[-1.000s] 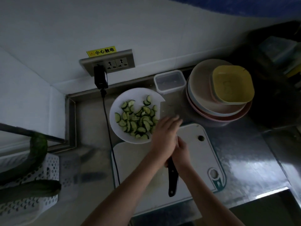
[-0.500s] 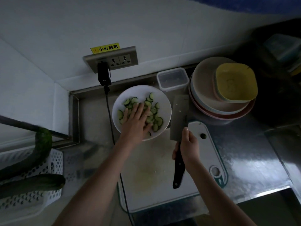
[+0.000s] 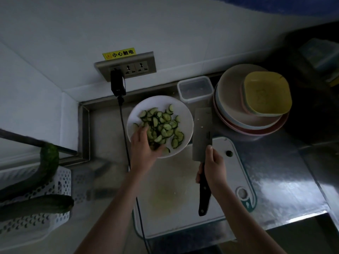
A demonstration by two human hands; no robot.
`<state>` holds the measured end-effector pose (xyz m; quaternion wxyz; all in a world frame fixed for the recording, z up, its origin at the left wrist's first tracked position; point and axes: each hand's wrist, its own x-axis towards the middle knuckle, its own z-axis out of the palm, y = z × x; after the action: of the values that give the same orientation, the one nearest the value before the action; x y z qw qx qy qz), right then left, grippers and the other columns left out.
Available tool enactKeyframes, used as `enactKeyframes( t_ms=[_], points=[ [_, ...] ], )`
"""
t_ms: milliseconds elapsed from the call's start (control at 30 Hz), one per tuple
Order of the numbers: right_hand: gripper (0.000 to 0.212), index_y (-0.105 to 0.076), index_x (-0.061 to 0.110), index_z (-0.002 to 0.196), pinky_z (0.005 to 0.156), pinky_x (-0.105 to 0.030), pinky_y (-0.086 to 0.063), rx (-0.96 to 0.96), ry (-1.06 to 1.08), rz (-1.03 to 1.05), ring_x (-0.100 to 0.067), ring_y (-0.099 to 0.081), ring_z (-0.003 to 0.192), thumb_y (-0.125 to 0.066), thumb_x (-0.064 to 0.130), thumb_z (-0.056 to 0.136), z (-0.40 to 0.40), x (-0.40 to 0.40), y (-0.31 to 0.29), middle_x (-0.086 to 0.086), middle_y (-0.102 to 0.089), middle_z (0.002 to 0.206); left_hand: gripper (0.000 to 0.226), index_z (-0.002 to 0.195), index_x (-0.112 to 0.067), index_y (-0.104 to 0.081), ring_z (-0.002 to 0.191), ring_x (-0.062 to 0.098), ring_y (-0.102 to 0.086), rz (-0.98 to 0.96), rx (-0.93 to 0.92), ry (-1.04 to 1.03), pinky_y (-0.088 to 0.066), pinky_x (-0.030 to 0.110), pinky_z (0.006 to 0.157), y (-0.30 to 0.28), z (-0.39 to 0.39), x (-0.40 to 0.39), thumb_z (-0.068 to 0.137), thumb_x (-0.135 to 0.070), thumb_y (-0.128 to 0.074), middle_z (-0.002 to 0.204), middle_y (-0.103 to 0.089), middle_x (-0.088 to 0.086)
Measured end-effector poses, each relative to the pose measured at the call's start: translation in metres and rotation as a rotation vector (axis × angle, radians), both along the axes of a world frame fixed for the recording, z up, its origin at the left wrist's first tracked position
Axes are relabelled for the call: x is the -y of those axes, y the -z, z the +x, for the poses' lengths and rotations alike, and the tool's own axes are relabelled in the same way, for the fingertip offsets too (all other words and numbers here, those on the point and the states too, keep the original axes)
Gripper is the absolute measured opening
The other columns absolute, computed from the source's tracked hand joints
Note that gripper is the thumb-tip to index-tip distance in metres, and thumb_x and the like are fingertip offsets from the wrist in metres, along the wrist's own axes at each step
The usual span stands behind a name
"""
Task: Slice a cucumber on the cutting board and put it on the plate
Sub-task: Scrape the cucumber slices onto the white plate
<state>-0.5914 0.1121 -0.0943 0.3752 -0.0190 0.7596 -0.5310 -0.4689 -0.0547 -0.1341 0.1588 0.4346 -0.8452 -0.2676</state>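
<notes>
A white plate [image 3: 185,114] behind the cutting board [image 3: 176,208] holds a heap of cucumber slices [image 3: 166,125]. My left hand [image 3: 145,153] lies over the plate's near left part. Its fingers and thumb curl around some of the slices. My right hand [image 3: 213,167] grips the black handle of a cleaver [image 3: 202,131]. The broad blade points away from me, flat side up, just right of the plate. The board is white with a wet stain in the middle, and no cucumber lies on it.
Two whole cucumbers [image 3: 48,162] lie on a white perforated basket [image 3: 55,222] at the left. A stack of bowls [image 3: 236,107] topped by a yellow one [image 3: 267,94] stands right of the plate. Behind the plate is a clear lidded box [image 3: 196,88]. A black cable [image 3: 124,129] runs from the wall socket past the plate's left.
My left hand went from the cleaver's blade to the slices on the plate, then drew back toward the near rim with its fingers curling. The cleaver swung right, off the plate.
</notes>
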Motion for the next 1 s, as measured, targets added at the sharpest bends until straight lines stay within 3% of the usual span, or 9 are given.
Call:
enactKeyframes(
  t_ms=[100,300,433,533,600,667,767,867,1000],
  points=[
    [0.043,-0.048,0.007,0.078,0.034,-0.024,-0.037,-0.026,-0.037,0.007,-0.025,-0.047,0.031,-0.033,0.039,0.102,0.003,0.0,-0.003,-0.01,-0.044,0.045,0.085,0.139,-0.006,-0.036,0.126,0.033,-0.041,0.024,-0.026,-0.03,-0.044,0.044,0.093,0.002,0.002,-0.004,0.073,-0.039,-0.077,0.139,-0.041,0.017],
    [0.041,-0.051,0.012,0.077,0.036,-0.027,-0.038,-0.016,-0.023,0.013,-0.026,-0.047,0.033,-0.032,0.039,0.102,0.007,-0.005,-0.001,-0.01,-0.044,0.045,0.039,0.115,-0.009,-0.062,0.103,0.022,-0.06,-0.019,-0.033,-0.084,-0.044,0.023,0.079,-0.018,-0.019,0.023,0.082,-0.026,-0.071,0.112,-0.064,0.009],
    [0.04,-0.052,0.014,0.078,0.037,-0.027,-0.039,0.001,-0.014,0.022,-0.025,-0.046,0.033,-0.033,0.039,0.102,0.008,-0.011,0.0,-0.009,-0.044,0.046,0.029,0.108,-0.009,-0.068,0.087,0.01,-0.063,0.081,-0.143,-0.113,-0.042,0.008,0.071,-0.029,-0.02,0.04,0.087,-0.028,-0.066,0.101,-0.07,0.005],
    [0.04,-0.051,0.013,0.078,0.037,-0.028,-0.04,-0.006,-0.005,0.027,-0.025,-0.046,0.033,-0.033,0.039,0.102,0.008,-0.014,0.0,-0.01,-0.044,0.046,0.031,0.113,-0.007,-0.066,0.093,0.009,-0.062,0.166,-0.212,-0.097,-0.04,-0.001,0.067,-0.035,-0.021,0.033,0.096,-0.03,-0.052,0.105,-0.068,0.003],
    [0.042,-0.05,0.009,0.078,0.037,-0.029,-0.04,-0.029,-0.017,0.041,-0.026,-0.048,0.033,-0.033,0.039,0.102,0.009,-0.015,0.0,-0.011,-0.046,0.047,0.031,0.123,-0.008,-0.061,0.104,0.007,-0.057,0.183,-0.242,-0.125,-0.039,-0.003,0.074,-0.034,-0.018,0.025,0.099,-0.022,-0.045,0.117,-0.062,0.002],
    [0.044,-0.05,0.005,0.079,0.037,-0.029,-0.04,-0.074,-0.043,0.07,-0.027,-0.051,0.034,-0.033,0.04,0.101,0.009,-0.016,-0.001,-0.012,-0.048,0.048,0.034,0.132,-0.008,-0.053,0.116,0.01,-0.05,0.16,-0.239,-0.194,-0.039,0.006,0.092,-0.027,-0.01,0.016,0.1,-0.011,-0.041,0.131,-0.054,0.006],
    [0.041,-0.049,0.008,0.077,0.037,-0.029,-0.04,-0.105,-0.064,0.084,-0.028,-0.053,0.035,-0.035,0.039,0.101,0.012,-0.02,-0.002,-0.011,-0.05,0.049,0.045,0.144,-0.004,-0.033,0.14,0.027,-0.025,0.21,-0.147,-0.264,-0.024,0.039,0.114,-0.013,0.0,0.003,0.1,-0.01,-0.039,0.15,-0.03,0.017],
    [0.041,-0.049,0.01,0.075,0.039,-0.031,-0.042,-0.076,-0.037,0.09,-0.028,-0.052,0.035,-0.035,0.038,0.101,0.015,-0.027,0.001,-0.008,-0.048,0.046,0.058,0.15,-0.005,-0.009,0.143,0.033,-0.005,0.27,-0.001,-0.245,-0.011,0.037,0.116,-0.01,0.004,-0.011,0.102,-0.022,-0.034,0.155,-0.009,0.021],
    [0.04,-0.053,0.012,0.078,0.039,-0.03,-0.042,-0.028,-0.011,0.086,-0.028,-0.05,0.035,-0.034,0.038,0.102,0.022,-0.037,0.004,-0.007,-0.047,0.044,0.07,0.151,-0.008,0.004,0.144,0.023,0.013,0.152,0.293,-0.082,0.003,0.04,0.115,-0.009,0.004,-0.023,0.1,-0.044,-0.029,0.157,0.006,0.012]
  ],
)
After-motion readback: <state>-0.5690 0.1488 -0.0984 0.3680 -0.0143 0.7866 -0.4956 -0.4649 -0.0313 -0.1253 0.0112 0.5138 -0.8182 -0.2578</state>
